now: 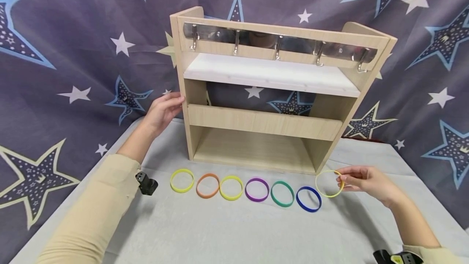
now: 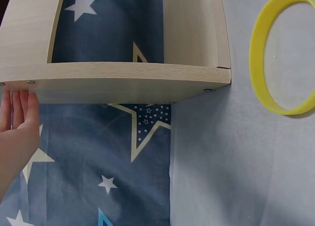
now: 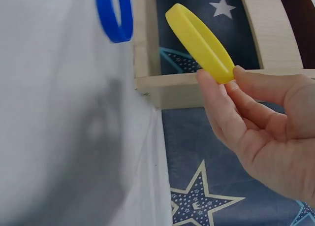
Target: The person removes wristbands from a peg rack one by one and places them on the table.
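My right hand [image 1: 370, 182] pinches a yellow silicone wristband [image 3: 201, 44] between thumb and fingers, raised off the table at the right end of a row. With straight fingers, my left hand [image 1: 163, 113] touches the left side panel of a light wooden shelf unit [image 1: 264, 123]; the left wrist view shows its fingertips [image 2: 32, 100] against that panel. A metal rail with several hooks [image 1: 278, 48] runs along the unit's top front. Before the unit lie wristbands: yellow [image 1: 171, 182], orange [image 1: 198, 188], yellow [image 1: 231, 198], purple [image 1: 257, 199], green [image 1: 282, 204] and blue [image 1: 309, 209].
A pale grey cloth covers the table [image 1: 234, 235]. Behind it hangs a dark star-patterned curtain [image 1: 91, 19]. The unit has a white upper shelf [image 1: 271, 74] and an open lower compartment [image 1: 253, 150]. Small black cameras [image 1: 146, 183] sit at both wrists.
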{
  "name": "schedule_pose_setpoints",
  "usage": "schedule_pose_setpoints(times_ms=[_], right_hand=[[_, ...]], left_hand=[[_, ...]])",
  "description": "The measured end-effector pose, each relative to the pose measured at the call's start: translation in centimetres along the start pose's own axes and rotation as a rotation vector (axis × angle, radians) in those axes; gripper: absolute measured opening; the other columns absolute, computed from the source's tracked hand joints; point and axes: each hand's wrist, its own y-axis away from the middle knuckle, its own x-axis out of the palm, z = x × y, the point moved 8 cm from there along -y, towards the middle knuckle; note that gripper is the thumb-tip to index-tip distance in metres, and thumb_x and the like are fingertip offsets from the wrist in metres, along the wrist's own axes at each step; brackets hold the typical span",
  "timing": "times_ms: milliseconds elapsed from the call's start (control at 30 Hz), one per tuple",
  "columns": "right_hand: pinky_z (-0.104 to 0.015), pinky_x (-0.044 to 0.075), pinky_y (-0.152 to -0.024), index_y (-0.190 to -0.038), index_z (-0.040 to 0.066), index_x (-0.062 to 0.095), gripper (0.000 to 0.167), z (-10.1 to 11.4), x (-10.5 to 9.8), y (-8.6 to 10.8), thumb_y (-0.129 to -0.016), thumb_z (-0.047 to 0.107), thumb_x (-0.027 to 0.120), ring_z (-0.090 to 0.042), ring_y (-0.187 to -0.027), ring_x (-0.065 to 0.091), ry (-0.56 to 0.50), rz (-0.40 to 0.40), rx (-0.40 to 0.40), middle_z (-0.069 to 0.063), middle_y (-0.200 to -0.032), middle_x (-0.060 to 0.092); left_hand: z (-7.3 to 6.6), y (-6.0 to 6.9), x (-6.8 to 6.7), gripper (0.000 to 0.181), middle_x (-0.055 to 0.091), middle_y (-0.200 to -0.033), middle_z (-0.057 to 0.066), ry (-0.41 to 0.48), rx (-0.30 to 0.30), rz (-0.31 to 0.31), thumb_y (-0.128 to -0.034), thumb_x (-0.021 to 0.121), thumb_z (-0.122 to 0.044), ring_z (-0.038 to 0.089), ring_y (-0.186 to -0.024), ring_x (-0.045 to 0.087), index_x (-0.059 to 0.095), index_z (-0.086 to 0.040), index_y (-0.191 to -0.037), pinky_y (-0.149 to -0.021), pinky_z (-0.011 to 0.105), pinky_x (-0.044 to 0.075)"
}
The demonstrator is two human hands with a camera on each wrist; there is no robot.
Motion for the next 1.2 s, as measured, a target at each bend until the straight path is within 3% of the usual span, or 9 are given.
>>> schedule_pose_setpoints(times_ms=[100, 200, 300, 467, 700, 867, 967, 1200], right_hand=[[-0.024, 0.06, -0.077, -0.114, -0.001, 0.063, 0.021, -1.0, 0.1, 0.2, -0.097, 0.004, 0.052, -0.002, -0.086, 0.069, 0.072, 0.009, 0.053, 0.013, -0.093, 0.072], [-0.026, 0.06, -0.077, -0.117, -0.024, 0.049, 0.036, -1.8, 0.3, 0.4, -0.097, 0.006, 0.053, -0.003, -0.086, 0.069, 0.111, 0.023, 0.103, 0.01, -0.093, 0.072], [-0.029, 0.061, -0.076, -0.119, -0.03, 0.041, 0.044, -2.5, 0.4, 0.8, -0.096, 0.005, 0.054, -0.004, -0.084, 0.069, 0.126, 0.038, 0.142, 0.002, -0.095, 0.072], [-0.029, 0.061, -0.073, -0.115, -0.029, 0.046, 0.037, -3.5, 0.4, 1.1, -0.095, 0.001, 0.054, -0.005, -0.079, 0.067, 0.18, 0.037, 0.212, -0.015, -0.095, 0.07], [-0.028, 0.061, -0.069, -0.11, -0.022, 0.054, 0.03, -4.4, 0.2, 1.0, -0.093, 0.002, 0.058, -0.009, -0.075, 0.066, 0.32, 0.002, 0.301, -0.015, -0.089, 0.07], [-0.03, 0.061, -0.067, -0.108, -0.017, 0.06, 0.029, -4.4, -0.3, 1.0, -0.093, 0.008, 0.06, -0.011, -0.077, 0.066, 0.433, -0.038, 0.32, -0.019, -0.094, 0.071], [-0.029, 0.06, -0.068, -0.109, -0.012, 0.063, 0.032, -4.1, -0.6, 1.2, -0.094, 0.015, 0.061, -0.012, -0.079, 0.066, 0.498, -0.063, 0.325, -0.019, -0.098, 0.072], [-0.026, 0.056, -0.067, -0.119, -0.008, 0.06, 0.039, -2.6, -1.7, 1.1, -0.095, 0.023, 0.058, -0.015, -0.082, 0.066, 0.597, -0.149, 0.295, -0.023, -0.11, 0.069]], left_hand=[[0.0, 0.0, 0.0, 0.015, 0.065, -0.097, -0.007, -0.011, 0.0, 0.0, -0.0962, 0.047, -0.006, 0.004, -0.095, 0.062, 0.052, -0.004, -0.111, -0.092, 0.016, 0.046], [0.1, 0.1, -0.1, 0.017, 0.064, -0.099, -0.007, -0.023, -0.006, -0.003, -0.0967, 0.047, -0.006, 0.004, -0.097, 0.062, 0.05, -0.004, -0.113, -0.092, 0.015, 0.046], [0.2, 0.1, -0.1, 0.016, 0.064, -0.1, -0.006, -0.022, -0.012, -0.006, -0.0966, 0.048, -0.007, 0.004, -0.098, 0.062, 0.051, -0.005, -0.112, -0.093, 0.016, 0.046], [0.3, 0.0, -0.2, 0.014, 0.063, -0.101, -0.007, -0.033, -0.011, -0.007, -0.0966, 0.049, -0.008, 0.004, -0.099, 0.061, 0.052, -0.007, -0.11, -0.094, 0.016, 0.045], [0.5, -0.1, -0.3, 0.015, 0.062, -0.103, -0.006, -0.022, -0.017, -0.006, -0.0967, 0.05, -0.008, 0.004, -0.099, 0.06, 0.052, -0.007, -0.111, -0.095, 0.016, 0.045], [0.5, 0.1, -0.2, 0.016, 0.059, -0.106, -0.006, -0.05, -0.036, -0.012, -0.0968, 0.051, -0.011, 0.003, -0.103, 0.058, 0.051, -0.007, -0.112, -0.114, 0.027, 0.037], [0.5, 0.3, -0.2, 0.015, 0.059, -0.107, -0.006, -0.055, -0.042, -0.014, -0.0968, 0.052, -0.012, 0.003, -0.103, 0.059, 0.051, -0.008, -0.111, -0.118, 0.032, 0.032], [0.6, 0.9, -0.5, 0.008, 0.067, -0.1, -0.009, -0.027, -0.026, -0.002, -0.097, 0.054, -0.014, 0.003, -0.097, 0.064, 0.057, -0.012, -0.104, -0.097, 0.018, 0.047]])
